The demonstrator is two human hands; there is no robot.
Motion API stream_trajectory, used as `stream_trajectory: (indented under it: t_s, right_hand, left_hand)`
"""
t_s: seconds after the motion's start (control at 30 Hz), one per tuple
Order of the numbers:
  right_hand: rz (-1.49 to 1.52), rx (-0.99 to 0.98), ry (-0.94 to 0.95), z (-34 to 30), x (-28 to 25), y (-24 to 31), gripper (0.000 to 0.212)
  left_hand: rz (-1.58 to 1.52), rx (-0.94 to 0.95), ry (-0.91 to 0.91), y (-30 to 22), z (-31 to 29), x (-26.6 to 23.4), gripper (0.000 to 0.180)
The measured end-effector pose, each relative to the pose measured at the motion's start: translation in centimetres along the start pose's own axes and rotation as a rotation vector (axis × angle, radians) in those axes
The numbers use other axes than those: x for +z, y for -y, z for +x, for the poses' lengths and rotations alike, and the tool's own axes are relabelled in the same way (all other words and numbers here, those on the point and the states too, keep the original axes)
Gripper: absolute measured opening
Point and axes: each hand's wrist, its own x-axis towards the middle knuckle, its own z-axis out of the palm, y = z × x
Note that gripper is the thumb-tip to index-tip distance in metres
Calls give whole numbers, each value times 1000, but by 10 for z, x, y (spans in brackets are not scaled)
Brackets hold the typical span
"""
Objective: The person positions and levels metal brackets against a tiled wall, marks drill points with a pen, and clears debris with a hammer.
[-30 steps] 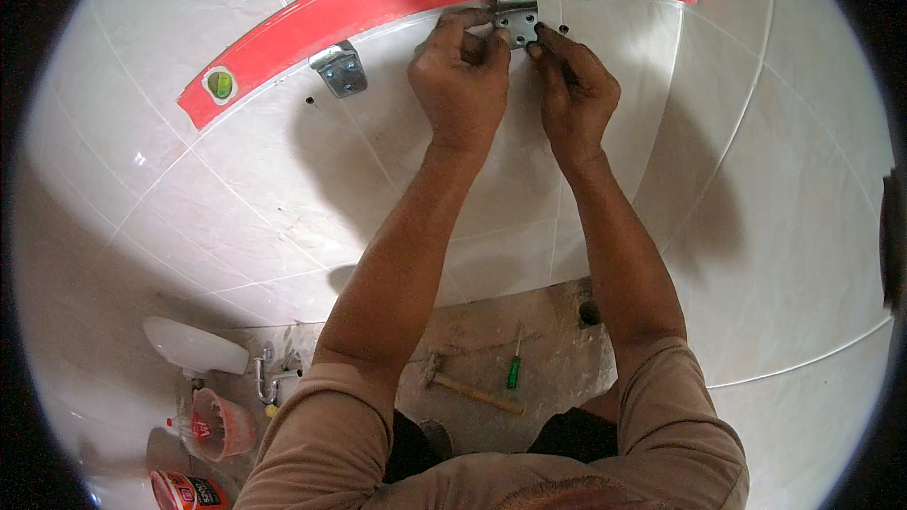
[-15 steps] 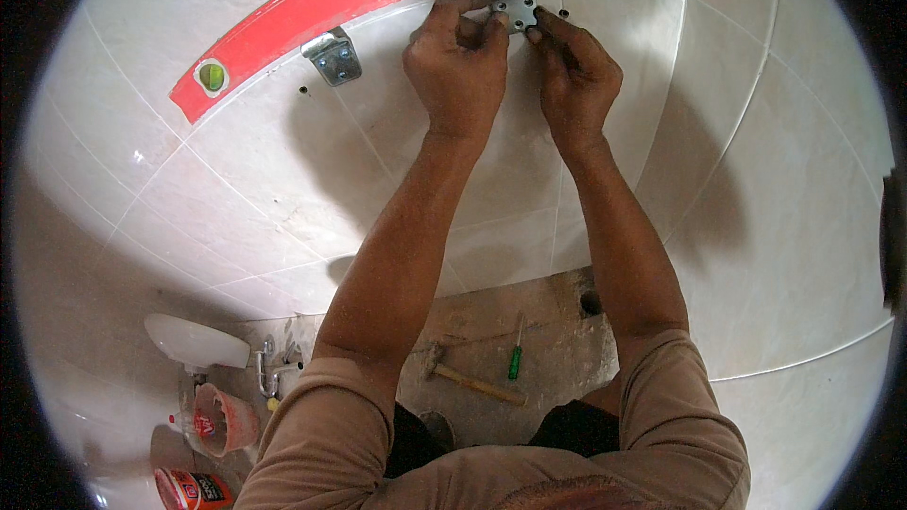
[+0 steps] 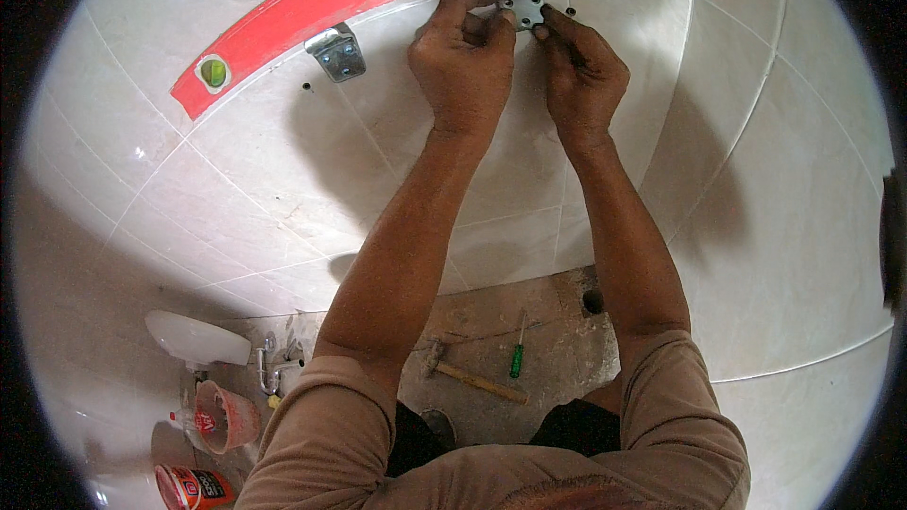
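Note:
Both hands are raised to a shiny metal bracket (image 3: 521, 6) with several holes, held flat against the tiled wall below a red spirit level (image 3: 312, 11). My left hand (image 3: 463, 66) pinches the bracket's left side, thumb on its face. At its right edge, my right hand (image 3: 586, 76) has the fingertips pressed together against the metal. Whether a small screw is between those fingers cannot be seen. A second metal bracket (image 3: 340, 55), with screws in its face, hangs on the wall to the left, its top edge against the level.
Dark drilled holes (image 3: 571, 11) show beside the brackets. On the rough floor lie a hammer (image 3: 482, 384) and a green-handled screwdriver (image 3: 516, 360). At lower left are a white washbasin (image 3: 198, 338), a pink bucket (image 3: 244, 420), a red bucket (image 3: 175, 488) and drain pipes (image 3: 269, 373).
The view has shifted very slightly. My hands keep nearly the same grip on the bracket, and the bracket stays at the level's lower edge.

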Motion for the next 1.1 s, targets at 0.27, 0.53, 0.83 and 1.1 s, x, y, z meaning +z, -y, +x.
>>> stream_trajectory:
  t_s: [0.27, 0.53, 0.83, 1.1]
  right_hand:
    - [2, -7, 12, 0, 0, 1, 22]
    - [-57, 28, 56, 1, -3, 5, 24]
    - [-66, 72, 88, 1, -5, 11, 25]
    - [-28, 35, 75, 0, -4, 5, 22]
  left_hand:
    - [110, 72, -22, -5, 0, -3, 21]
    - [20, 3, -34, -1, -1, 1, 18]
    - [148, 62, -56, -8, 1, -4, 19]
    - [69, -20, -54, -9, 1, -1, 20]
